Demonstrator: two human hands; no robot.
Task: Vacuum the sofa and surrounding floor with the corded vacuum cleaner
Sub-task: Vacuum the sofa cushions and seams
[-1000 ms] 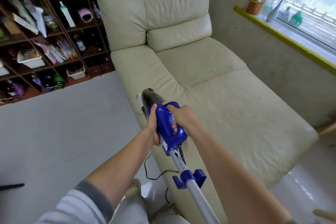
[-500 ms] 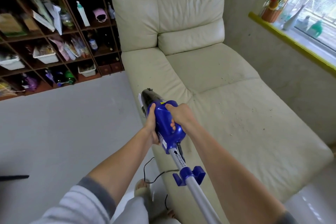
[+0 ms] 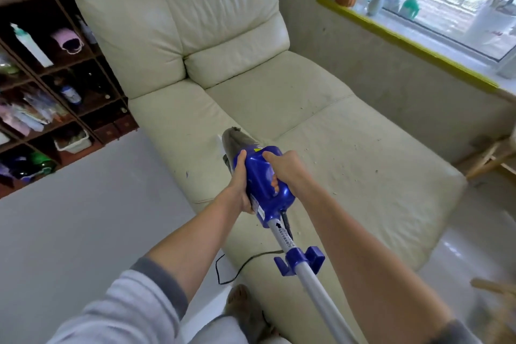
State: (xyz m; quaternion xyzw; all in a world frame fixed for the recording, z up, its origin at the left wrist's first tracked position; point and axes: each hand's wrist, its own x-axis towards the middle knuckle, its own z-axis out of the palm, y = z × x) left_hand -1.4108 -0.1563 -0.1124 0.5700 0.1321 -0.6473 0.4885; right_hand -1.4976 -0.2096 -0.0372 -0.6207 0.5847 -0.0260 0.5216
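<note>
Vacuum (image 3: 264,181) is held above the sofa's (image 3: 321,131) left seat edge, its dark nose low over the cushion and its pale tube running back to the person. Left hand (image 3: 238,180) curls around the glossy blue plastic body from the side; right hand (image 3: 284,167) grips it from the top. Sofa is cream, wrinkled leather with crumbs on the flat seat. Grey floor (image 3: 69,232) lies open at left up to the dark shelf (image 3: 55,86). Thin black cord (image 3: 237,268) hangs over the seat front.
</note>
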